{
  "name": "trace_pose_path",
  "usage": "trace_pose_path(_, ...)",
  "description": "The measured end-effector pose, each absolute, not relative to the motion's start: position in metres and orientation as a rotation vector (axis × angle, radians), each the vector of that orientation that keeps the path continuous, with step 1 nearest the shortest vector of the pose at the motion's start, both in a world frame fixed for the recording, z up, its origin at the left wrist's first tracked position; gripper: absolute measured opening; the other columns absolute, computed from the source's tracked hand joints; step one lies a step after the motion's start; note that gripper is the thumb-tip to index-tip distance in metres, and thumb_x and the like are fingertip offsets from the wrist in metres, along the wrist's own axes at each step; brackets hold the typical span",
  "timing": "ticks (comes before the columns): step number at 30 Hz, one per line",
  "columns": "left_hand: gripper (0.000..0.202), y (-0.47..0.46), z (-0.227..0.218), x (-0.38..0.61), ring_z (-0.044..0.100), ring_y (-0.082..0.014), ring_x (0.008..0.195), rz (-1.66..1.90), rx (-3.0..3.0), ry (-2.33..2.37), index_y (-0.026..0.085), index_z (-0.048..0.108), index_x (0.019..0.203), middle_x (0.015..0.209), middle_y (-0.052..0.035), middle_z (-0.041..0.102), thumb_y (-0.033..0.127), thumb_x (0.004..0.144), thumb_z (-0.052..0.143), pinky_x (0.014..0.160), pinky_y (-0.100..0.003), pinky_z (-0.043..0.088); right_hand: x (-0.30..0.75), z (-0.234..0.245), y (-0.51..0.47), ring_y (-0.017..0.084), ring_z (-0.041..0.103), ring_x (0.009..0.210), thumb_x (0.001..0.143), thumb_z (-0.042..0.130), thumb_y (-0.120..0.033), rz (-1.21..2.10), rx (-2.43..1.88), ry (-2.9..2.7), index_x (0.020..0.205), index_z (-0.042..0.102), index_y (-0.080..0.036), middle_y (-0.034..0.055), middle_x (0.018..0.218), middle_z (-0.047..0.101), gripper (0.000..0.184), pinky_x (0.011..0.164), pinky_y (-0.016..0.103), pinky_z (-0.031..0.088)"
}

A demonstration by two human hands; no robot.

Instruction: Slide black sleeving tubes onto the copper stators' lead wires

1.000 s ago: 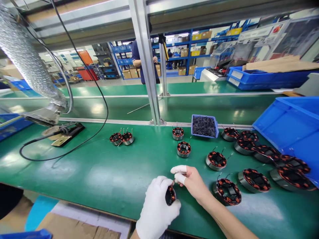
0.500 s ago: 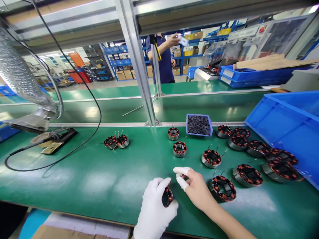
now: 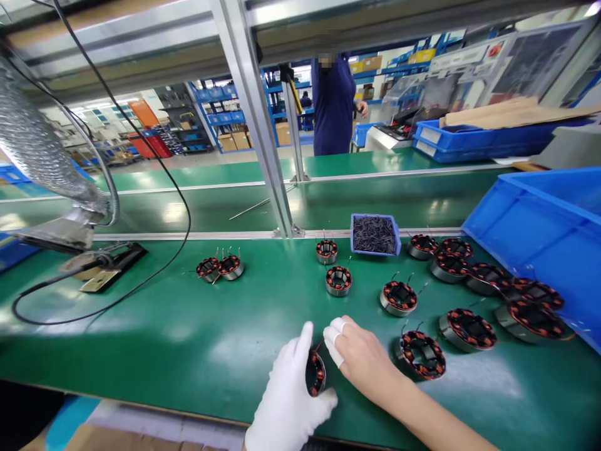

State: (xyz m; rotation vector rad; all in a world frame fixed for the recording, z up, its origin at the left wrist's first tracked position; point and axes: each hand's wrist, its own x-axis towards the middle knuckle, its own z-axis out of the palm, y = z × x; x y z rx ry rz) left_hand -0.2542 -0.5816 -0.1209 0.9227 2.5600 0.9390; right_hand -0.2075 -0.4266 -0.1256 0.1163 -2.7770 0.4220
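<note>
My left hand, in a white glove, is wrapped round a motor stator near the front of the green bench. Its index finger points up and its thumb lies along the near side; the glove hides much of the ring. Just right of the stator is my right hand, bare except for white finger cots. Its fingers are curled and pressed together beside a thin wire lead rising from the stator; what they pinch is hidden. The closest loose stator lies right of my right hand, with copper windings and upright leads.
More stators stand on the bench, such as a pair at left. A small bin holds short black tubes. At right is a large blue crate; at left, a duct hood and black cable. Behind stands a person.
My right hand's fingers have closed and turned in towards the stator's lead. My left index finger has straightened upward. The person behind the bench has moved right.
</note>
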Motion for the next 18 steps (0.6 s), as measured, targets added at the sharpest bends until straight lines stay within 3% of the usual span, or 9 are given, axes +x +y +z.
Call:
trace_pose_path(3,0.098,-0.581,-0.126,-0.257,0.052,-0.0226,0.091,1.083,0.929,2.411,0.017,-0.003,0.136,0.104,-0.0074,0.053,0.014,0.056,0.052,0.081,-0.037,0.043,-0.220,-0.122,-0.426,0.019,0.044,0.073,0.078,0.042,-0.007,0.434,0.208,-2.847,0.070,0.055,-0.016,0.0055,0.071,0.051,0.018,0.059,0.027,0.038)
trace_pose_path(6,0.103,-0.577,-0.128,-0.257,0.055,-0.0216,0.086,1.189,0.885,2.352,0.017,-0.013,0.135,0.104,-0.0074,0.053,0.014,0.056,0.053,0.077,-0.034,0.045,-0.236,-0.118,-0.427,0.017,0.044,0.070,0.072,0.045,-0.005,0.532,0.422,-2.872,0.067,0.053,-0.017,0.0034,0.070,0.049,0.016,0.058,0.025,0.035)
trace_pose_path(13,0.106,-0.574,-0.127,-0.248,0.046,-0.0262,0.108,1.349,0.756,2.392,0.017,-0.011,0.135,0.122,-0.0120,0.043,0.015,0.054,0.057,0.089,-0.033,0.041,-0.243,-0.091,-0.427,0.013,0.049,0.067,0.082,0.046,-0.012,0.883,0.487,-2.929,0.073,0.060,-0.018,0.0007,0.071,0.053,0.018,0.062,0.022,0.035)
trace_pose_path(18,0.101,-0.576,-0.125,-0.244,0.048,-0.0255,0.106,1.334,0.677,2.425,0.019,-0.009,0.136,0.123,-0.0115,0.042,0.015,0.058,0.055,0.088,-0.033,0.041,-0.242,-0.087,-0.433,0.012,0.046,0.054,0.068,0.046,0.000,0.510,0.426,-3.036,0.052,0.055,-0.016,0.0016,0.060,0.052,0.024,0.051,0.023,0.028)
